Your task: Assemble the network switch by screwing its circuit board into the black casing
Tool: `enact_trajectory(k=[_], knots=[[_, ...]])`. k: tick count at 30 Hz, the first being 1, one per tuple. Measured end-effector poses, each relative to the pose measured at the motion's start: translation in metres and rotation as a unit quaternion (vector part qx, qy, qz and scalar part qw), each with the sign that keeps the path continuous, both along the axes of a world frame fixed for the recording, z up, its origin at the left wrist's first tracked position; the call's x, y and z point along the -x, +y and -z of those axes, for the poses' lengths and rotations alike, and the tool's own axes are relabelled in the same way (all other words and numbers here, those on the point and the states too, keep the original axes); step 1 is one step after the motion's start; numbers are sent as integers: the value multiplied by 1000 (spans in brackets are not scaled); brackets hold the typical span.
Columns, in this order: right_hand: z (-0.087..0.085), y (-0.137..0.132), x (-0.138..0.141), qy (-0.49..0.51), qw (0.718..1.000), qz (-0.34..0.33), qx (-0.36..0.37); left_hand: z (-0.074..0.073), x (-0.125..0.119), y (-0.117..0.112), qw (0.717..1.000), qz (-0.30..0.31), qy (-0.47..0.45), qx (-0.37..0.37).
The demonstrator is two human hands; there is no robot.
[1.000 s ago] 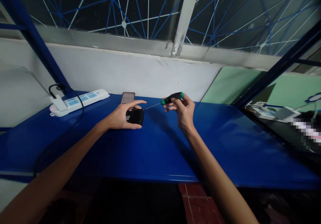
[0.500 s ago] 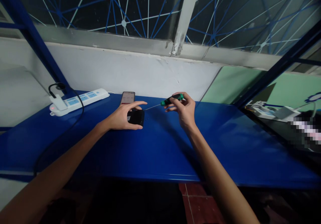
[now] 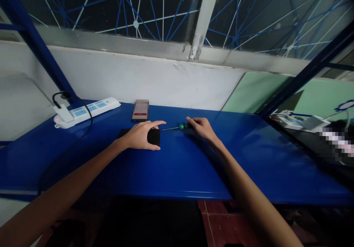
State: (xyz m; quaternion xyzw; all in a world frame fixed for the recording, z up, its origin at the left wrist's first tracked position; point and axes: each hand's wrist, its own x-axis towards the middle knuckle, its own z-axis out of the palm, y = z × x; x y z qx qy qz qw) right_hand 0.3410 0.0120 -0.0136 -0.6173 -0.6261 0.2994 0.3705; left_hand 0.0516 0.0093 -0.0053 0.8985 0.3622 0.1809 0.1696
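Observation:
My left hand (image 3: 137, 135) is closed around a flat black rectangular device (image 3: 154, 138) that lies on the blue table (image 3: 177, 169). Its thumb and fingers grip the near and far sides, and the palm covers much of the top. In my right hand (image 3: 204, 128) is a screwdriver (image 3: 181, 127) with a green and black handle, held almost level. The thin shaft points left, and its tip is at the right end of the device; whether they touch I cannot tell.
Behind my left hand lies a smartphone (image 3: 140, 115) with a lit screen. A white power strip (image 3: 96, 108) with a plugged-in charger and a black cable (image 3: 90, 119) is at the left. Blue frame posts (image 3: 287, 81) rise on both sides. At the right are green boards (image 3: 257, 92).
My right hand and the screwdriver have come down and a little nearer to me, the shaft now flatter. The device, tilted up before, now lies flatter, and my left hand has lowered with it.

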Motion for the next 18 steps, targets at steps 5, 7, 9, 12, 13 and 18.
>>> enact_trajectory(k=[5, 7, 9, 12, 13, 18], knots=[[-10, -6, -4, 70, 990, -52, 107, 2, 0, 0, 1000, 3, 12, 6], [-12, -7, -6, 94, 982, -81, 142, 2, 0, 1, 1000, 4, 15, 8], [-10, -6, -6, 74, 983, -85, 147, 1, 0, 0, 1000, 5, 15, 8], [-6, -3, -4, -17, 994, -47, 100, 1, -1, 0, 1000, 8, 12, 5], [-5, -3, -3, -45, 995, -35, 80, 1, -1, -1, 1000, 9, 12, 4], [-7, -4, -5, 15, 993, -62, 95, 3, 0, 1, 1000, 12, 17, 0]])
